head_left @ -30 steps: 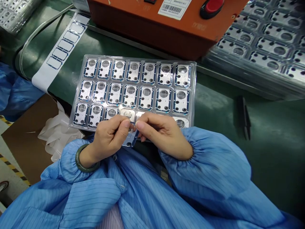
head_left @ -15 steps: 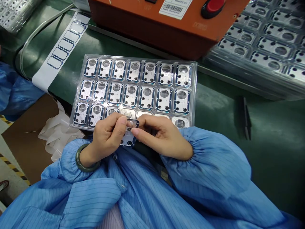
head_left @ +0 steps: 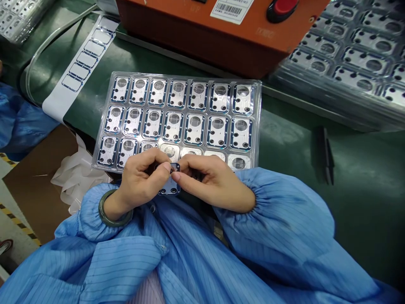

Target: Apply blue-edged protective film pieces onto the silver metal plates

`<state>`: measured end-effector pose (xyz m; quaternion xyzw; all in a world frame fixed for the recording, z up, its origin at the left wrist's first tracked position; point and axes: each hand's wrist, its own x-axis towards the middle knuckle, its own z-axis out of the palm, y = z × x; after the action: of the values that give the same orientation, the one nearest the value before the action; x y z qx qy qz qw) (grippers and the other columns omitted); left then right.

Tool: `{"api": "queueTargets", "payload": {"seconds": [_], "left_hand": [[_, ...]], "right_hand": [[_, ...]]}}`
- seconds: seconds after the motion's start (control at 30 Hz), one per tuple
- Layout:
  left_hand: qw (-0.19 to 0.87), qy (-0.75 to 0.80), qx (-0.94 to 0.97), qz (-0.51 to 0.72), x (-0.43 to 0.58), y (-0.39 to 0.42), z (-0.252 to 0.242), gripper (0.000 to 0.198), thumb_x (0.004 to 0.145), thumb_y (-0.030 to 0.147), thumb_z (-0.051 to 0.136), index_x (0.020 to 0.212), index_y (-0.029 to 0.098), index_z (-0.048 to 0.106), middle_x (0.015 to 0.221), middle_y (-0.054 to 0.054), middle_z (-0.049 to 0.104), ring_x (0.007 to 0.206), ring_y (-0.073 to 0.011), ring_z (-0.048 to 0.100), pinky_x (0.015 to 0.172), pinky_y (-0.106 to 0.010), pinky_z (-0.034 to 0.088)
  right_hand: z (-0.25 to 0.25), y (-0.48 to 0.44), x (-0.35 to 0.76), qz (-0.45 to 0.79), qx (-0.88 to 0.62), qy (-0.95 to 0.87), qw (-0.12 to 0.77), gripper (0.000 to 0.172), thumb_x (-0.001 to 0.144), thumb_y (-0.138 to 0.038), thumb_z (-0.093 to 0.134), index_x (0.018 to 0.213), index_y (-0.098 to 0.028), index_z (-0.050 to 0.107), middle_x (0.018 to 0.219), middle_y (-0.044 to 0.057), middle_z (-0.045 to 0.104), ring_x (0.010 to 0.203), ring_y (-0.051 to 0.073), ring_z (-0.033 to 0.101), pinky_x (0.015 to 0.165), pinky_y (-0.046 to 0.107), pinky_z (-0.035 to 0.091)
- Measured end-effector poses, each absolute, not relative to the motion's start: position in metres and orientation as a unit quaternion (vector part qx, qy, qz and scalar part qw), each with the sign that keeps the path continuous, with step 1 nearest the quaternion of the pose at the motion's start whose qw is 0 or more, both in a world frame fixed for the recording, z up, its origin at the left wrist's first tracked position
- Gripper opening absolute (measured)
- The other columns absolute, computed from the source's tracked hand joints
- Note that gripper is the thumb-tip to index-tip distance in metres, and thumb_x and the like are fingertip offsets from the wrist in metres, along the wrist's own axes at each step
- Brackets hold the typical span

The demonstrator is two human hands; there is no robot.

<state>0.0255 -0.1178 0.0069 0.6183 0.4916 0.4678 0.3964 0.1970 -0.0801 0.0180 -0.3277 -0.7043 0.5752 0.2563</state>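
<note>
Well, the work surface is a dark green bench mat (head_left: 363, 202), with a factory floor marked by yellow-and-black tape (head_left: 14, 221) below its near left side. On the left are a stack of clear trays (head_left: 22, 19) in the far corner, a blue plastic bag (head_left: 19, 120), a cardboard sheet (head_left: 34, 185) and a crumpled white plastic bag (head_left: 77, 179). A looped clear tube (head_left: 38, 55) lies on the mat beside a white backing strip (head_left: 80, 63) carrying six blue-outlined rectangles.

Just right of the strip sits one clear blister tray (head_left: 177, 78) with 21 pockets in three rows of seven. Seventeen hold blue-framed parts, and four in the near row show paler pieces. Just off its near edge, the left hand (head_left: 141, 177), wearing a green bangle (head_left: 114, 215), and the right hand (head_left: 215, 181) both pinch one blue-edged part (head_left: 170, 185) between thumbs and forefingers, above the light blue striped smock (head_left: 221, 249).

Beyond the tray stands an orange control box (head_left: 205, 29) with a red button (head_left: 281, 10). Farther right are a tall stack of trays (head_left: 348, 63) and black tweezers (head_left: 324, 156), with open mat around them.
</note>
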Motion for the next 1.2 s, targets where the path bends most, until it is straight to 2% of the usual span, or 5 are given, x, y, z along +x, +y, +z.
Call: {"api": "queueTargets", "payload": {"seconds": [0.23, 0.4, 0.53, 0.9, 1.2], "left_hand": [[0.414, 0.494, 0.587, 0.49, 0.025, -0.118, 0.008, 0.019, 0.089, 0.032, 0.055, 0.082, 0.018, 0.066, 0.069, -0.001, 0.066, 0.057, -0.0103, 0.058, 0.051, -0.021, 0.046], [0.356, 0.516, 0.528, 0.573, 0.025, -0.117, -0.003, 0.014, 0.088, 0.029, 0.059, 0.081, 0.02, 0.067, 0.07, 0.001, 0.065, 0.06, -0.0081, 0.057, 0.054, -0.019, 0.047], [0.334, 0.534, 0.484, 0.607, 0.026, -0.116, -0.008, 0.013, 0.088, 0.03, 0.059, 0.083, 0.022, 0.068, 0.07, 0.002, 0.064, 0.058, -0.007, 0.054, 0.054, -0.019, 0.046], [0.312, 0.553, 0.489, 0.598, 0.032, -0.116, -0.003, 0.014, 0.089, 0.033, 0.058, 0.085, 0.022, 0.066, 0.076, 0.002, 0.068, 0.058, -0.0063, 0.056, 0.053, -0.018, 0.046], [0.272, 0.59, 0.495, 0.576, 0.035, -0.117, 0.001, 0.015, 0.089, 0.032, 0.058, 0.089, 0.02, 0.066, 0.076, 0.001, 0.068, 0.058, -0.0061, 0.056, 0.05, -0.017, 0.044]], "right_hand": [[0.018, -0.08, 0.198, 0.632, -0.362, -0.631, 0.267, 0.021, 0.085, -0.027, 0.059, 0.069, -0.019, 0.049, 0.056, -0.004, 0.052, 0.049, 0.007, 0.045, 0.045, 0.019, 0.037], [0.019, -0.078, 0.199, 0.631, -0.334, -0.655, 0.248, 0.019, 0.085, -0.032, 0.06, 0.073, -0.017, 0.056, 0.059, -0.003, 0.054, 0.05, 0.007, 0.047, 0.047, 0.019, 0.04], [0.018, -0.079, 0.201, 0.577, -0.302, -0.724, 0.227, 0.013, 0.082, -0.024, 0.06, 0.073, -0.016, 0.059, 0.06, -0.002, 0.055, 0.052, 0.007, 0.049, 0.049, 0.018, 0.04], [0.017, -0.081, 0.198, 0.509, -0.303, -0.756, 0.278, 0.012, 0.077, -0.014, 0.056, 0.066, -0.018, 0.052, 0.058, -0.004, 0.049, 0.051, 0.006, 0.045, 0.049, 0.019, 0.037], [0.016, -0.082, 0.198, 0.538, -0.326, -0.728, 0.274, 0.007, 0.082, -0.019, 0.058, 0.075, -0.017, 0.057, 0.063, -0.002, 0.055, 0.055, 0.007, 0.05, 0.052, 0.019, 0.042]]}}
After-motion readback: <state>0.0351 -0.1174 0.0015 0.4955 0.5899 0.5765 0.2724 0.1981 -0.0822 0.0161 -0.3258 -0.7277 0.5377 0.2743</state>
